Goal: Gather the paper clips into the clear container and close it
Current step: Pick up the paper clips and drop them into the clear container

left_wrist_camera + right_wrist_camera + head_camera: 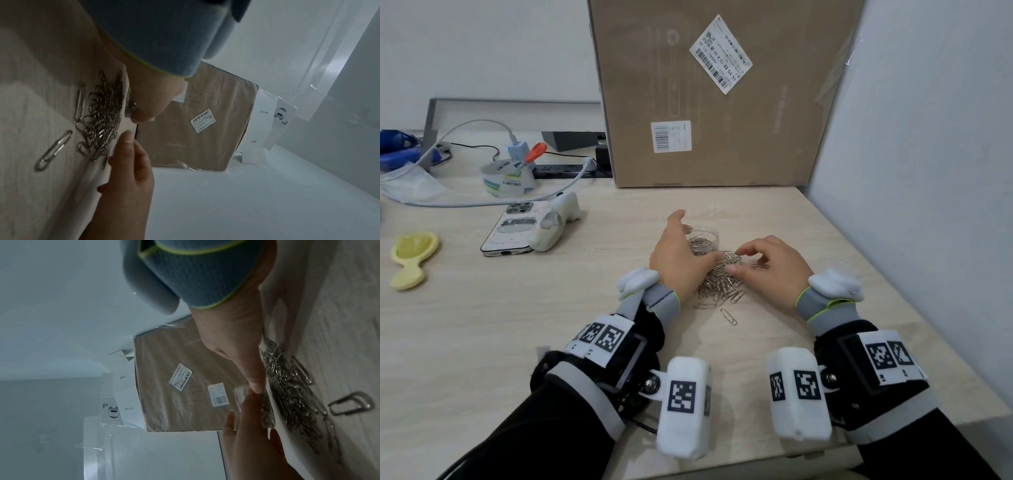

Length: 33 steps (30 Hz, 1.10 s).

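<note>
Paper clips heaped between both hands, container just behind

clear container: near side hidden behind left hand, lid unseen | paper clips: pile's 12 o'clock part covered by both hands | right hand: fingertips blurred, hold on clips unclear | cardboard box: top cut off at 12 o'clock edge
</note>
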{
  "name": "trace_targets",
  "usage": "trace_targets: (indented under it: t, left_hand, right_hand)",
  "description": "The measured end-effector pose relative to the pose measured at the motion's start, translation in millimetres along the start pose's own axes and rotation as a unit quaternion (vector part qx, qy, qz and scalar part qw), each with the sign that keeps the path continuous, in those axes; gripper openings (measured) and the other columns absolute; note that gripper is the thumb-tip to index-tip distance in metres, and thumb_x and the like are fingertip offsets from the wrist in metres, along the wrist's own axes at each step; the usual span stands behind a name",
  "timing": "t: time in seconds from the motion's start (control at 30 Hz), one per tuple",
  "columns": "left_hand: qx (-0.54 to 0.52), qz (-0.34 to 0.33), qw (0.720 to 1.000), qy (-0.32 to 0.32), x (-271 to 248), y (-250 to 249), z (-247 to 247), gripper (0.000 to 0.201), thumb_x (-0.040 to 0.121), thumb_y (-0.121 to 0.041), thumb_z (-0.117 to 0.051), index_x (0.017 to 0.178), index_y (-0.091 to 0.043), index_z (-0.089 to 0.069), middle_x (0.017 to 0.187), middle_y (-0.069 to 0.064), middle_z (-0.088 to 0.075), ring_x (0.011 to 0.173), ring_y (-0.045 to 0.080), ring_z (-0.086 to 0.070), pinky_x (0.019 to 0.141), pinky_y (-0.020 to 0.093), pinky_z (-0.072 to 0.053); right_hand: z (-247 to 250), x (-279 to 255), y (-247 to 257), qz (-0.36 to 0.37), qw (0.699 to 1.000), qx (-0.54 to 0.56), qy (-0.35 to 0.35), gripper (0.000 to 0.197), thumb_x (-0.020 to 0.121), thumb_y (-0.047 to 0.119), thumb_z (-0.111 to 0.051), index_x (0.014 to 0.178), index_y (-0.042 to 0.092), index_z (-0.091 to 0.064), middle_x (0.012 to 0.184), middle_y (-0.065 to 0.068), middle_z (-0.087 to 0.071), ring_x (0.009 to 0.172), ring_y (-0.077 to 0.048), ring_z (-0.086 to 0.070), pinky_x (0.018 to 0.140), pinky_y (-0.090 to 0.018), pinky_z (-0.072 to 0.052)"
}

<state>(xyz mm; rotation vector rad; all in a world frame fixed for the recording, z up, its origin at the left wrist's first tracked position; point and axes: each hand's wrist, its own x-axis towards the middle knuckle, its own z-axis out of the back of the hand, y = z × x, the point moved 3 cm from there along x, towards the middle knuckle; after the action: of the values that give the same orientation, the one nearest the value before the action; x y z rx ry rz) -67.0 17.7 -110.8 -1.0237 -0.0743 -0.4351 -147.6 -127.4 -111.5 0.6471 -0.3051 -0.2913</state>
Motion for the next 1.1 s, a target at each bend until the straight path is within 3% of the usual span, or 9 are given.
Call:
trace_targets:
  t: [0.1,0.2,0.3,0.5,0.6,0.87,1.0,1.1]
  left_hand:
    - [0.004,-0.001,1.0,0.004,1,0,-1,0.087,0.072,-0.03,-0.078,0.142,-0.021,-0.028,0.126,-0.001,-0.054,0.114,0.021,-0.055,0.094,0.031,-0.043]
    - [0.005,-0.003,1.0,0.007,0,1,-2,0.086,0.072,-0.032,-0.077,0.142,-0.021,-0.027,0.126,-0.002,-0.054,0.113,0.02,-0.055,0.093,0.03,-0.042]
    - [0.003,-0.001,1.0,0.01,0,2,-3,0.086,0.072,-0.032,-0.077,0.142,-0.022,-0.027,0.125,-0.003,-0.054,0.113,0.019,-0.055,0.091,0.028,-0.04]
    - [-0.002,0.0,1.0,0.018,0,3,-5,0.087,0.072,-0.032,-0.077,0.143,-0.022,-0.027,0.126,-0.003,-0.054,0.115,0.018,-0.054,0.089,0.024,-0.037]
    - [-0.002,-0.001,1.0,0.023,0,3,-5,0.087,0.073,-0.033,-0.077,0.143,-0.022,-0.026,0.126,-0.002,-0.054,0.115,0.018,-0.053,0.089,0.024,-0.037]
    - [0.002,-0.004,0.999,0.032,0,3,-5,0.088,0.073,-0.034,-0.077,0.143,-0.021,-0.026,0.126,-0.001,-0.054,0.115,0.018,-0.053,0.089,0.023,-0.036]
    - [0.001,-0.014,0.999,0.049,0,2,-5,0.089,0.072,-0.034,-0.078,0.143,-0.022,-0.025,0.124,-0.003,-0.054,0.112,0.017,-0.054,0.089,0.023,-0.037]
    - [-0.008,-0.04,0.994,0.097,-4,-3,-9,0.096,0.069,-0.031,-0.081,0.144,-0.024,-0.022,0.123,-0.005,-0.054,0.107,0.015,-0.056,0.093,0.028,-0.043]
  right_hand:
    - [-1,0,1,0.008,0.999,-0.034,0.033,0.045,0.066,0.043,-0.079,0.103,0.025,-0.06,0.099,0.008,-0.051,0.083,-0.007,-0.048,0.073,-0.021,-0.035]
    - [-2,1,0,0.029,0.998,-0.029,0.043,0.03,0.07,0.032,-0.079,0.094,0.024,-0.062,0.093,0.007,-0.053,0.072,-0.003,-0.047,0.064,-0.01,-0.035]
    - [-2,2,-1,0.04,0.998,-0.02,0.04,0.017,0.075,0.022,-0.074,0.088,0.023,-0.063,0.083,0.01,-0.051,0.068,-0.001,-0.048,0.063,-0.003,-0.035]
    - [-3,3,-1,0.048,0.998,-0.016,0.025,0.017,0.077,0.006,-0.062,0.082,0.022,-0.063,0.069,0.014,-0.054,0.061,-0.001,-0.049,0.061,-0.007,-0.037]
    - [-3,3,0,0.044,0.999,-0.003,0.019,0.02,0.076,0.003,-0.061,0.08,0.022,-0.063,0.069,0.01,-0.058,0.06,-0.001,-0.05,0.061,-0.007,-0.039]
    - [7,4,0,0.01,0.994,0.068,-0.086,0.016,0.076,0.005,-0.064,0.074,0.02,-0.069,0.069,0.008,-0.063,0.062,-0.002,-0.054,0.059,-0.004,-0.041]
    - [14,4,2,0.022,0.973,0.175,-0.151,0.019,0.077,0.005,-0.067,0.073,0.024,-0.067,0.07,0.013,-0.064,0.06,0.005,-0.055,0.062,-0.005,-0.042]
    - [18,1,9,0.051,0.952,0.252,-0.164,0.016,0.078,0.007,-0.069,0.076,0.022,-0.069,0.073,0.013,-0.066,0.063,0.005,-0.056,0.065,-0.008,-0.045]
